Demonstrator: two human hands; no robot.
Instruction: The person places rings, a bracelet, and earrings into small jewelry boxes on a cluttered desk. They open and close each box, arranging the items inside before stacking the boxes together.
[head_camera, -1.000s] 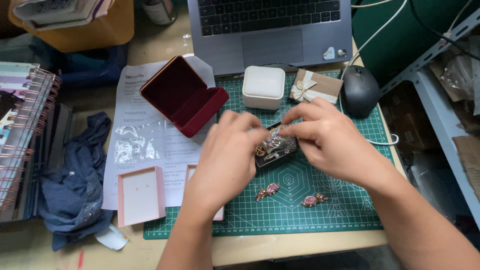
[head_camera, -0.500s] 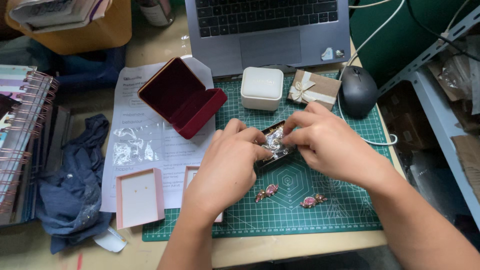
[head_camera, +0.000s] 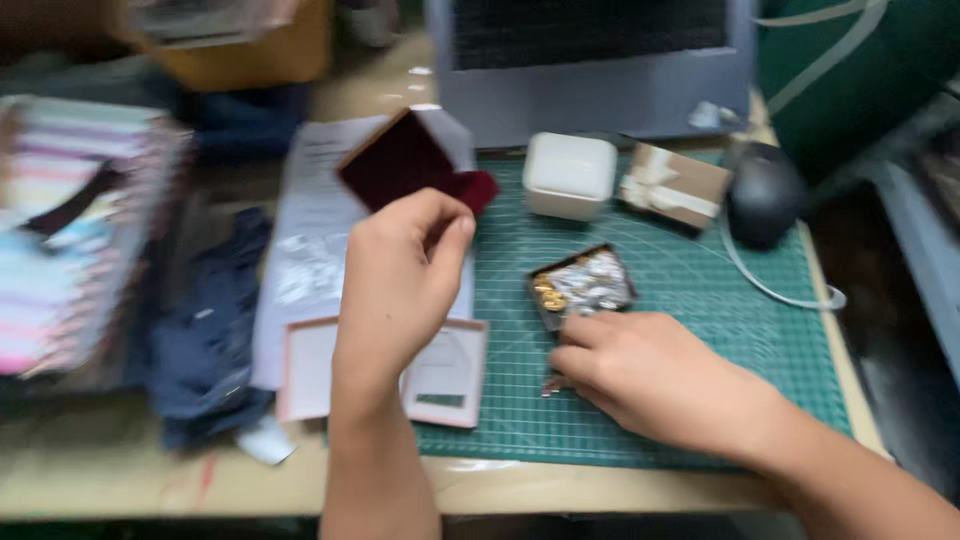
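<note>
The view is blurred by motion. My left hand is lifted above the table just in front of the open dark red box, back to the camera and fingers curled; what it holds is hidden. My right hand lies low on the green cutting mat, just below a small black tray of jewellery in clear bags. Its fingertips are closed on a pink earring, of which only a tip shows. The rest of the earrings is hidden under that hand.
A white box, a brown gift box with a ribbon and a dark mouse stand at the mat's far edge, a laptop behind them. Open pink box halves, a printed sheet, blue cloth and notebooks lie left.
Both hands have left the jewellery tray. My left hand rose up and to the left toward the red box; my right hand dropped onto the mat over the earrings. The camera swung.
</note>
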